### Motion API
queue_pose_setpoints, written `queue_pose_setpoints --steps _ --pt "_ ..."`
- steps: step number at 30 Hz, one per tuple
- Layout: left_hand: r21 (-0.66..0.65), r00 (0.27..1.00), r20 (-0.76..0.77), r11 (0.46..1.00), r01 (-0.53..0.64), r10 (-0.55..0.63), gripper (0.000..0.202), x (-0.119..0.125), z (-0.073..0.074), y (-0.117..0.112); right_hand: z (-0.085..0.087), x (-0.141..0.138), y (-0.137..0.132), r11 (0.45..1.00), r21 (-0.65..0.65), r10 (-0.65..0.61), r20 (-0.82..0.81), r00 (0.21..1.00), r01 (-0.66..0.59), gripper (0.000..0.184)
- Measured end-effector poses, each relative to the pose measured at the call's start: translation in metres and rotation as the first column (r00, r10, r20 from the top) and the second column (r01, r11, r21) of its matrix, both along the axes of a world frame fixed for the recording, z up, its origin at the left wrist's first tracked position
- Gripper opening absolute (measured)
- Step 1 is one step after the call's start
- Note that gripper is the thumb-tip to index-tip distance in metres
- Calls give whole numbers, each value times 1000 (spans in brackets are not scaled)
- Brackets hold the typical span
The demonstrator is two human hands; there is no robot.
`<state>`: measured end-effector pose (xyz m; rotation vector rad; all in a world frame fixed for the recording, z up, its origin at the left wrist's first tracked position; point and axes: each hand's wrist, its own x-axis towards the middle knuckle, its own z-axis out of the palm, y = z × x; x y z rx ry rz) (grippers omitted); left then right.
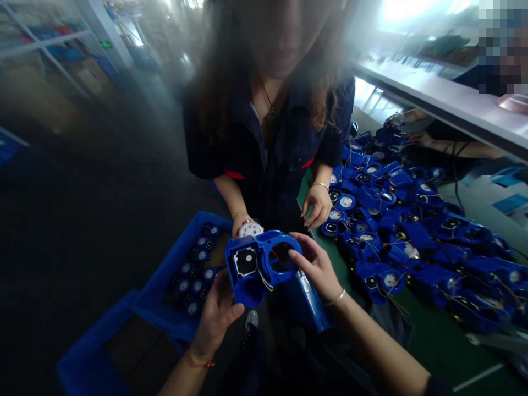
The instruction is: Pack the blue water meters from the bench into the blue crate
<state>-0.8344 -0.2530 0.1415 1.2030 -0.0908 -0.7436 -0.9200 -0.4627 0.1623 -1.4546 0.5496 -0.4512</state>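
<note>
Housing (264, 250) pinched by right hand (317, 267), clasped by left hand (216, 314), beside left edge of green bench (437, 352); dim floor (124, 181) beyond

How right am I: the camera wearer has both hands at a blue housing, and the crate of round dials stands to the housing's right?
Not quite: the head view shows the crate of round dials to the housing's left. The wearer's left hand and right hand are indeed at the blue housing.

My left hand (215, 318): fingers partly hidden behind blue housing (249, 292) | white dial (249, 229): lower edge covered, markings illegible | background shelving (61, 38): blurred
</note>
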Motion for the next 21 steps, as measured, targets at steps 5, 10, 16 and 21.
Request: queue_pose_setpoints --steps 5,10,16,21 --pt "-144 984 -178 988 -55 29 42 -34 -14 -26 30 91 -39 592 -623 536 -171 827 -512 31" --pt "-42 922 -233 944 -326 308 41 -32 -6 -59 34 162 -44 329 -772 566 -300 768 -544 34" --pt "-2 913 -312 961 -277 262 36 -26 1 -56 19 159 -45 291 -733 603 -359 712 -615 31" --pt "-3 926 -257 958 -288 277 29 -31 -7 -52 18 145 -45 395 -715 611 -264 746 -576 39"
